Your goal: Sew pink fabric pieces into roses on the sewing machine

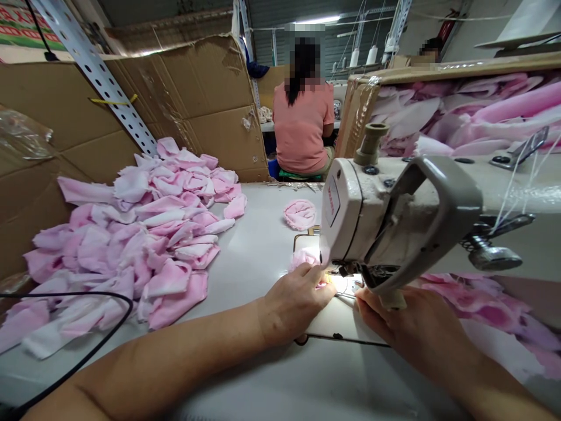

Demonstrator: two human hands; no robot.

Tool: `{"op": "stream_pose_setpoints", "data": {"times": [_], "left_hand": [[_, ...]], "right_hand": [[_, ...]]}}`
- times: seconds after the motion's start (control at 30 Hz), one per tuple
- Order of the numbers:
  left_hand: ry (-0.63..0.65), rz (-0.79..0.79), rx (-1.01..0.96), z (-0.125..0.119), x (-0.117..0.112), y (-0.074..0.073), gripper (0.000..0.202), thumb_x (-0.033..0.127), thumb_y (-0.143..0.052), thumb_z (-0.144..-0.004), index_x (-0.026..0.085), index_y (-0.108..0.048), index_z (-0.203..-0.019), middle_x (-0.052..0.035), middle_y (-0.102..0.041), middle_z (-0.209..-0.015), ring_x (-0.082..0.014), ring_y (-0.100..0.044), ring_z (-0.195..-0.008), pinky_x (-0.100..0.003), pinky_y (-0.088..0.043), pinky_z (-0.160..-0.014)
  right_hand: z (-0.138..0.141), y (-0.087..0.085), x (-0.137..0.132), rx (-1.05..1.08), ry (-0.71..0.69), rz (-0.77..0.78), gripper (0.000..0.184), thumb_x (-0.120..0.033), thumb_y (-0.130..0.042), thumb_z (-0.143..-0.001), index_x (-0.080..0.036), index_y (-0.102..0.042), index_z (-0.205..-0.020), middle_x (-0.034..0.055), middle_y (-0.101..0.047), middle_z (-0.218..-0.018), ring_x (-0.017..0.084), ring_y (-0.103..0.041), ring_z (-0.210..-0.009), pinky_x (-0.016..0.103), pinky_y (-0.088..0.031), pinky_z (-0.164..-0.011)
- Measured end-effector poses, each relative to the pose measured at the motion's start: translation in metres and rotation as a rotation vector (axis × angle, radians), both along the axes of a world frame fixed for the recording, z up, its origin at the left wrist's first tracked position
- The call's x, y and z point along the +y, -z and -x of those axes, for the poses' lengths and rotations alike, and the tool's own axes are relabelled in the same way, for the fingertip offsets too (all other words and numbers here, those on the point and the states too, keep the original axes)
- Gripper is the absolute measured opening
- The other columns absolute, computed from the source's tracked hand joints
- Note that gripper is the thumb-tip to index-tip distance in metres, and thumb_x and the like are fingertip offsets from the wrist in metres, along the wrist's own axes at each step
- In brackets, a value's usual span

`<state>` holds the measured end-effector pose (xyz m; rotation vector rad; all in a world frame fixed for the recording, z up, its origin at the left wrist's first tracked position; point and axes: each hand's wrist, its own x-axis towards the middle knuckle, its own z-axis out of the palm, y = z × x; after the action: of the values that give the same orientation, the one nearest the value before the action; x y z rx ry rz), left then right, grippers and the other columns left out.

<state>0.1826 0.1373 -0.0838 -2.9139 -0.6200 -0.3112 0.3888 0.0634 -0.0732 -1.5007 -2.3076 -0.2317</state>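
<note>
A small pink fleece piece (304, 258) lies under the head of a cream sewing machine (394, 216), lit by its lamp. My left hand (295, 301) rests on the table with its fingers pressed together on the near edge of that piece, by the needle. My right hand (412, 324) lies just right of the needle, partly under the machine's grey guard; its fingertips are hidden, so what they touch is unclear. A round pink sewn piece (300, 213) sits behind the machine's needle area.
A big heap of pink and white fabric pieces (144, 240) covers the table's left side before cardboard walls (197, 99). A black cable (87, 327) loops at the near left. More pink fabric (482, 304) lies right. A person in a pink shirt (303, 126) sits ahead, back turned.
</note>
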Motion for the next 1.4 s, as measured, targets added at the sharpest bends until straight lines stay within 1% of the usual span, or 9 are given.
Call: {"op": "stream_pose_setpoints", "data": {"times": [0.13, 0.27, 0.43, 0.6, 0.8, 0.9, 1.07, 1.27, 1.4], "left_hand": [[0.046, 0.089, -0.114, 0.005, 0.0, -0.009, 0.009, 0.01, -0.048, -0.084, 0.015, -0.055, -0.082, -0.0068, -0.055, -0.085, -0.018, -0.052, -0.078, -0.028, -0.049, -0.072], [0.185, 0.243, -0.296, 0.018, 0.011, -0.029, 0.017, 0.008, -0.043, -0.086, 0.015, -0.057, -0.089, -0.0068, -0.06, -0.091, -0.0146, -0.054, -0.084, -0.024, -0.048, -0.077], [0.297, 0.226, -0.159, 0.032, 0.031, -0.044, 0.026, 0.005, -0.05, -0.075, 0.017, -0.06, -0.096, -0.0052, -0.064, -0.1, -0.0192, -0.055, -0.098, -0.033, -0.045, -0.087], [0.312, 0.264, -0.115, 0.034, 0.036, -0.039, 0.032, 0.001, -0.047, -0.081, 0.014, -0.058, -0.107, -0.008, -0.062, -0.108, -0.0178, -0.053, -0.107, -0.028, -0.047, -0.09], [0.233, 0.252, -0.216, 0.032, 0.033, -0.03, 0.019, 0.014, -0.042, -0.095, 0.013, -0.061, -0.097, -0.0083, -0.061, -0.102, -0.0141, -0.056, -0.097, -0.022, -0.049, -0.081], [0.23, 0.147, -0.197, 0.03, 0.029, -0.027, 0.022, 0.015, -0.039, -0.097, 0.012, -0.06, -0.092, -0.0078, -0.062, -0.101, -0.015, -0.056, -0.096, -0.023, -0.048, -0.079], [0.324, -0.024, -0.082, 0.027, 0.021, -0.025, 0.02, 0.023, -0.041, -0.098, 0.014, -0.058, -0.099, -0.008, -0.062, -0.107, -0.019, -0.054, -0.101, -0.029, -0.044, -0.079], [0.264, -0.088, -0.021, 0.023, 0.018, -0.023, 0.013, 0.02, -0.042, -0.097, 0.018, -0.054, -0.093, -0.0028, -0.062, -0.089, -0.0163, -0.054, -0.084, -0.029, -0.039, -0.071], [0.283, 0.002, -0.122, 0.022, 0.021, -0.022, 0.014, 0.018, -0.043, -0.095, 0.016, -0.052, -0.085, -0.0029, -0.061, -0.082, -0.0153, -0.051, -0.075, -0.027, -0.04, -0.07]], "right_hand": [[0.0, -0.003, -0.002, -0.004, 0.013, 0.012, 0.03, -0.022, -0.041, -0.091, -0.021, -0.059, -0.067, -0.0007, -0.054, -0.056, 0.013, -0.048, -0.05, 0.027, -0.022, -0.05], [-0.001, -0.003, -0.003, 0.01, 0.011, 0.026, 0.028, -0.02, -0.041, -0.09, -0.021, -0.059, -0.069, -0.0013, -0.053, -0.056, 0.013, -0.045, -0.048, 0.027, -0.022, -0.05], [-0.002, 0.003, -0.003, 0.03, 0.018, 0.024, 0.027, -0.023, -0.041, -0.091, -0.02, -0.061, -0.073, -0.0006, -0.054, -0.057, 0.013, -0.048, -0.05, 0.026, -0.025, -0.05], [-0.002, 0.007, -0.002, 0.016, 0.014, -0.04, 0.03, -0.025, -0.038, -0.093, -0.02, -0.065, -0.081, 0.0011, -0.058, -0.059, 0.015, -0.052, -0.052, 0.027, -0.026, -0.051], [0.001, 0.007, -0.002, 0.016, -0.016, -0.091, 0.029, -0.024, -0.041, -0.092, -0.018, -0.068, -0.083, 0.0031, -0.064, -0.064, 0.016, -0.057, -0.054, 0.027, -0.03, -0.052], [0.002, 0.006, -0.003, 0.048, 0.007, -0.042, 0.026, -0.025, -0.044, -0.09, -0.02, -0.068, -0.081, 0.0014, -0.062, -0.061, 0.016, -0.057, -0.052, 0.027, -0.031, -0.052], [0.003, -0.001, -0.004, 0.048, -0.042, 0.043, 0.022, -0.023, -0.046, -0.089, -0.02, -0.067, -0.082, -0.0003, -0.061, -0.059, 0.015, -0.055, -0.051, 0.026, -0.03, -0.05], [-0.001, -0.005, -0.003, 0.104, -0.038, 0.092, 0.022, -0.022, -0.047, -0.089, -0.022, -0.068, -0.084, -0.0011, -0.06, -0.061, 0.014, -0.056, -0.053, 0.025, -0.031, -0.05], [-0.008, -0.004, -0.002, 0.148, -0.036, 0.144, 0.023, -0.027, -0.046, -0.089, -0.021, -0.066, -0.079, -0.0001, -0.06, -0.064, 0.014, -0.056, -0.055, 0.025, -0.034, -0.051]]}}
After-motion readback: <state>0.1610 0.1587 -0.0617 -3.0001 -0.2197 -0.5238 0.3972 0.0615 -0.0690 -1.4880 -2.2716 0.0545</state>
